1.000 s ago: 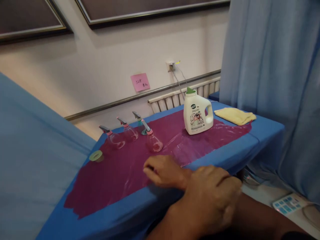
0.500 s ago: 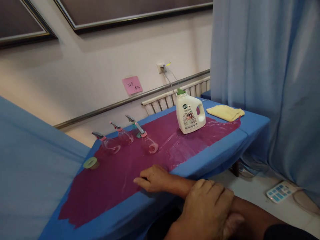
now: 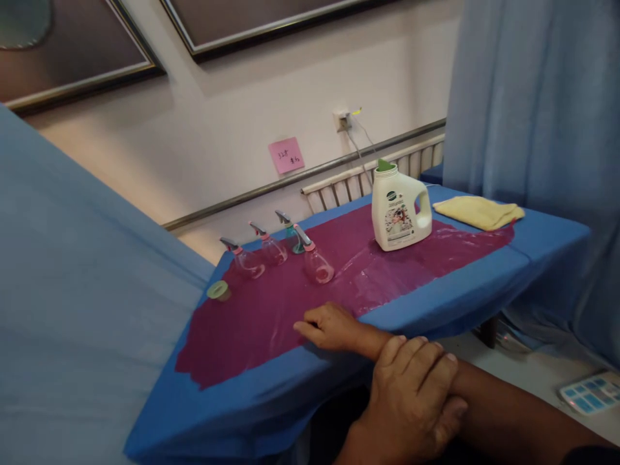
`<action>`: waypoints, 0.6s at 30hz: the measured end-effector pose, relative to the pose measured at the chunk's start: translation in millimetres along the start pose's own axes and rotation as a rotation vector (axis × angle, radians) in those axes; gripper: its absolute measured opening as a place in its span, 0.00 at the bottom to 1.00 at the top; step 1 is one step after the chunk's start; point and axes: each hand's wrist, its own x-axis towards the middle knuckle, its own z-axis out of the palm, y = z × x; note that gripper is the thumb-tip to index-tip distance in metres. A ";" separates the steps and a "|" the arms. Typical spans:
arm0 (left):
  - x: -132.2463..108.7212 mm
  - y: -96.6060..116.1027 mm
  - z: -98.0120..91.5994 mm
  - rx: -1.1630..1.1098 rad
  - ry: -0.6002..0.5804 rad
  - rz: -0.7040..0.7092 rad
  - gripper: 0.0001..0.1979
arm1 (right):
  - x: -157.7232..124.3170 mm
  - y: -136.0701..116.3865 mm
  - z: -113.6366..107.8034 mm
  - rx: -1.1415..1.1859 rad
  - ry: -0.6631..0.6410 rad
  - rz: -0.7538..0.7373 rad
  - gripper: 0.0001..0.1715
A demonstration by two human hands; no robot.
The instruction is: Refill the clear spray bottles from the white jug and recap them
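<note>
My right hand [image 3: 329,326] rests at the near edge of the purple sheet [image 3: 271,316], fingers curled in and thumb sticking out to the left, with nothing visible in it. Across my right forearm [image 3: 489,387] lies my left hand [image 3: 411,394], its fingers and thumb wrapped round it. Just beyond my right hand a clear spray bottle [image 3: 317,263] with a pink collar stands on the sheet. Farther back are two similar clear bottles [image 3: 249,261] [image 3: 272,248] and a teal spray bottle [image 3: 294,239].
A white jug [image 3: 400,213] with a green spout stands right of the bottles. Behind it lies a folded yellow cloth [image 3: 479,212]. A small green-lidded tub [image 3: 219,290] sits at left. Blue curtains [image 3: 523,116] flank the blue-covered table [image 3: 542,239]. A power strip [image 3: 588,394] lies on the floor.
The view has swung left, so the table and its things appear farther right. My left hand stays wrapped round my right forearm, and the bottles and jug have not moved on the table.
</note>
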 end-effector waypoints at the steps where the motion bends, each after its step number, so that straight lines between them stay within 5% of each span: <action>1: 0.0 0.7 -0.4 -0.004 -0.014 -0.003 0.26 | -0.9 0.1 0.3 0.008 0.000 0.000 0.28; 14: 5.9 6.0 -5.0 -0.074 -0.098 0.001 0.24 | -7.9 6.9 3.4 0.056 -0.022 -0.004 0.31; 18: 4.4 5.6 -8.3 -0.065 -0.207 0.008 0.27 | -9.4 8.6 4.0 0.066 -0.035 -0.012 0.31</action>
